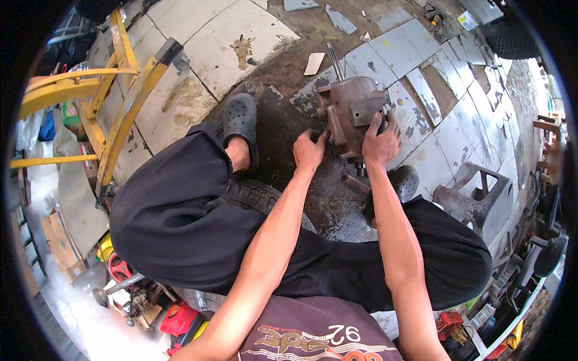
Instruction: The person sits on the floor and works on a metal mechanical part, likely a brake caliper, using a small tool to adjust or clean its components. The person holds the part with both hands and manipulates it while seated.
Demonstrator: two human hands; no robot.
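Head view: across a floor (201,42) of pale, chipped, smooth tiles with a dark wet patch, the casing (345,111), a blocky, round-shouldered lump of dull brown metal, sits ahead of the person's bent legs, near the grey, hollow-sided frame (478,195). On its right side the right hand (382,143) touches the metal, thumb and fingers slightly parted; the left hand (309,150) has curled, narrowly spaced fingers at the lower left edge, though whether either grips cannot be told. From the top juts a slim, straight metal rod (335,60).
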